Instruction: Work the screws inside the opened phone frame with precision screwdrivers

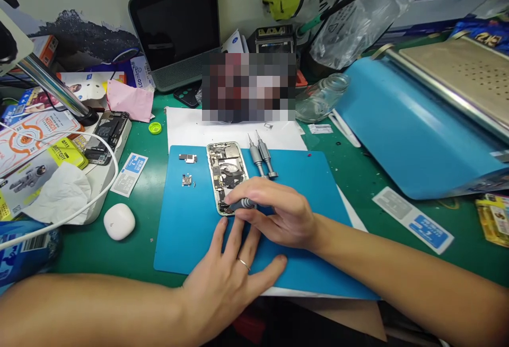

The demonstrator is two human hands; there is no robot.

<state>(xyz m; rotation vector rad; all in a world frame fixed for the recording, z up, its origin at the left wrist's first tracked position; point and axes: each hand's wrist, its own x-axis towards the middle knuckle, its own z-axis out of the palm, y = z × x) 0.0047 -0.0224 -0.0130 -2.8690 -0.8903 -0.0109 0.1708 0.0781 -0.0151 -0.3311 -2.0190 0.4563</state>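
Note:
An opened smartphone (227, 169) lies on a blue mat (186, 230), its inner parts showing. My left hand (234, 270) rests on the mat with fingers spread, fingertips at the phone's lower edge; a ring is on one finger. In my right hand (280, 211) is a grey-handled screwdriver (243, 204), held low over the phone's bottom end. Its tip is too small to make out. Two more screwdrivers (260, 153) lie right of the phone, tips pointing away. Left of the phone are a metal shield plate (188, 158) and a small board piece (186, 180).
A white earbud case (119, 222), a white cable (113, 150) and another opened phone (107, 137) are on the left. At the back stand a dark-screened device (175, 23) and a glass jar (324, 96). A large blue machine (382, 124) occupies the right.

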